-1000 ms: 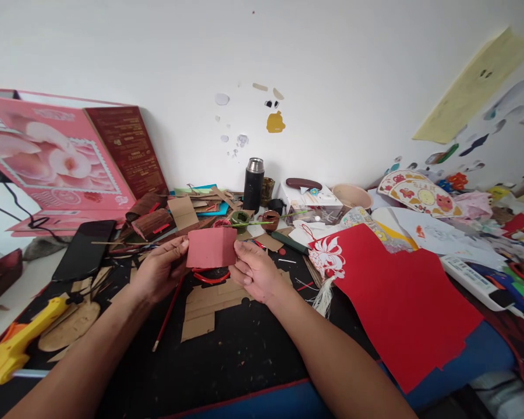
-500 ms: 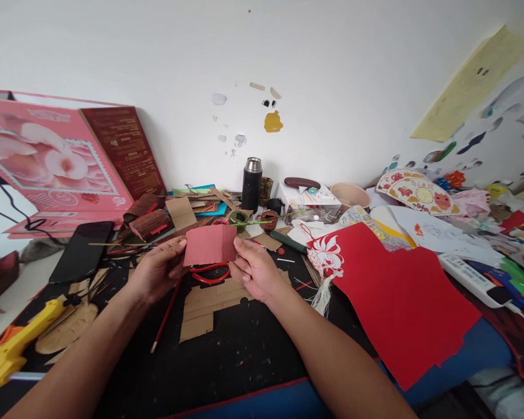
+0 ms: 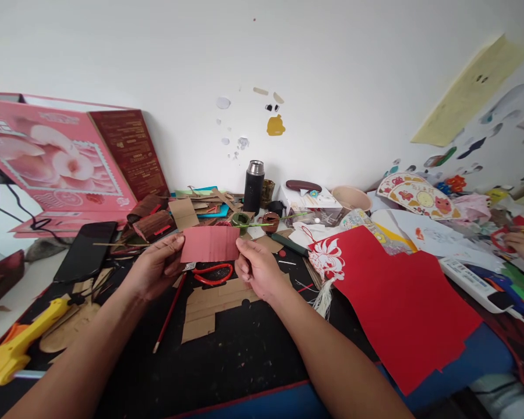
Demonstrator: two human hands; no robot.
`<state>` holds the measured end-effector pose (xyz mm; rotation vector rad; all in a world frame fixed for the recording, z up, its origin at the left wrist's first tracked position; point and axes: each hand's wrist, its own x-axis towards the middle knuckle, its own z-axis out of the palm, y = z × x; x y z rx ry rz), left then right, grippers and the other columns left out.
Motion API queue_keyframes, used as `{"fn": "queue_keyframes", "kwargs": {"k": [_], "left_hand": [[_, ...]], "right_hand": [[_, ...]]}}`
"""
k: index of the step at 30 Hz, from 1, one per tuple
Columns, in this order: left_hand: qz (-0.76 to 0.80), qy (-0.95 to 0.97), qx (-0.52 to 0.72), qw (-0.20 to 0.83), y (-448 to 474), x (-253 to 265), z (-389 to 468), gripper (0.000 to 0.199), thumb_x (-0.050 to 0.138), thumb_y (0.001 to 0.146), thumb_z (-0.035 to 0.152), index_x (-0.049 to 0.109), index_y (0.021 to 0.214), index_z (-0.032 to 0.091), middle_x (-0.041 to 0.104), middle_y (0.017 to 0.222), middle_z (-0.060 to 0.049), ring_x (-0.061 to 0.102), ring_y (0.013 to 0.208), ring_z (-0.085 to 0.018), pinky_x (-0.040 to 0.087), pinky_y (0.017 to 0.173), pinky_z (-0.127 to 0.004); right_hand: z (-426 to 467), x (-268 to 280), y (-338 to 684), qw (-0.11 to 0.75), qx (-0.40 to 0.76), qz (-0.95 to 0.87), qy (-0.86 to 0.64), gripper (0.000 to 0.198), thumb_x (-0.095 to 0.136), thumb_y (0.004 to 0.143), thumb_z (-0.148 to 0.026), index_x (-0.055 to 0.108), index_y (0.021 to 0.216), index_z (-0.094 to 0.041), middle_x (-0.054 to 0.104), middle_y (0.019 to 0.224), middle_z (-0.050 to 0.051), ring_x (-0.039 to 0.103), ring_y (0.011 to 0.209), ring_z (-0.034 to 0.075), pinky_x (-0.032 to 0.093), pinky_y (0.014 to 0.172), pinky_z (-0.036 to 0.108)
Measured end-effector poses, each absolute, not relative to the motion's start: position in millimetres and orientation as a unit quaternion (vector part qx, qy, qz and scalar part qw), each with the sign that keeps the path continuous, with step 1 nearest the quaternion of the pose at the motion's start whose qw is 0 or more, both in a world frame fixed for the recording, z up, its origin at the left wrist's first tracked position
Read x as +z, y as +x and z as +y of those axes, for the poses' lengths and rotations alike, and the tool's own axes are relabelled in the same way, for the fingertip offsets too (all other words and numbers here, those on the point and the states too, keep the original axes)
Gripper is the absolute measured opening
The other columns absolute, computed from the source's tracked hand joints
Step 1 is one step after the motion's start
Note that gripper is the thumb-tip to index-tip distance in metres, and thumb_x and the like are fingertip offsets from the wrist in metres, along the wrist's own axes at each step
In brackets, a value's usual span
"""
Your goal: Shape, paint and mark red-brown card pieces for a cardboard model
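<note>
The left forearm (image 3: 85,340) and right forearm (image 3: 332,349) slant inward, bare. Left hand (image 3: 157,265) and right hand (image 3: 262,269) face each other, nearly level, apart, thumbs (image 3: 247,248) uppermost, each pinching, other fingers (image 3: 243,269) curled beneath.

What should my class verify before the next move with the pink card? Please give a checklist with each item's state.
1. Left hand pinching the pink card by its edge: ok.
2. Right hand pinching the opposite edge: ok.
3. Card free of creases: not ok, upright crease lines show.
4. Red pencil lying loose, held by neither hand: ok.
5. Red loop handle, other end safely placed: cannot tell, it is hidden.
6. Yellow glue gun cool: cannot tell.
</note>
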<state>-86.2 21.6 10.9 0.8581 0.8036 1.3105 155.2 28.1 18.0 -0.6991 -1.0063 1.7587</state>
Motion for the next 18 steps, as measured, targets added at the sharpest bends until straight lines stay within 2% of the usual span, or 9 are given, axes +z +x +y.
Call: {"fn": "queue_keyframes", "kwargs": {"k": [4, 9, 13, 18], "left_hand": [[0.363, 0.362, 0.574, 0.638, -88.0, 12.4, 21.0, 0.038, 0.090, 0.088, 0.033, 0.058, 0.073, 0.018, 0.039, 0.046, 0.009, 0.029, 0.038, -0.004, 0.030, 0.040, -0.017], [0.364, 0.350, 0.554, 0.662, -91.4, 14.0, 20.0, 0.022, 0.081, 0.095, 0.025, 0.064, 0.083, 0.018, 0.034, 0.049, 0.011, 0.018, 0.039, -0.003, 0.024, 0.039, -0.016], [0.364, 0.349, 0.534, 0.679, -95.3, 12.7, 21.6, 0.015, 0.080, 0.093, 0.021, 0.067, 0.087, 0.017, 0.033, 0.049, 0.011, 0.015, 0.039, -0.003, 0.022, 0.039, -0.016], [0.356, 0.363, 0.505, 0.698, -95.1, 11.3, 21.3, 0.018, 0.086, 0.089, 0.025, 0.070, 0.090, 0.016, 0.037, 0.048, 0.010, 0.016, 0.040, -0.003, 0.025, 0.039, -0.015]], "right_hand": [[29.2, 16.9, 154.6, 0.475, 0.714, -0.418, -0.299, 0.062, 0.088, 0.078, -0.069, 0.048, 0.063, -0.024, 0.046, 0.047, -0.009, 0.038, 0.038, 0.008, 0.019, 0.040, 0.025], [30.1, 16.0, 154.1, 0.475, 0.711, -0.417, -0.308, 0.060, 0.088, 0.078, -0.067, 0.048, 0.064, -0.024, 0.046, 0.047, -0.009, 0.037, 0.038, 0.007, 0.017, 0.040, 0.024], [28.3, 17.2, 155.1, 0.459, 0.718, -0.418, -0.314, 0.058, 0.088, 0.078, -0.067, 0.049, 0.068, -0.025, 0.042, 0.046, -0.011, 0.033, 0.037, 0.007, 0.015, 0.039, 0.024], [25.7, 19.4, 156.0, 0.456, 0.725, -0.420, -0.301, 0.061, 0.090, 0.078, -0.067, 0.047, 0.067, -0.025, 0.035, 0.042, -0.012, 0.029, 0.038, 0.008, 0.016, 0.040, 0.024]]}}
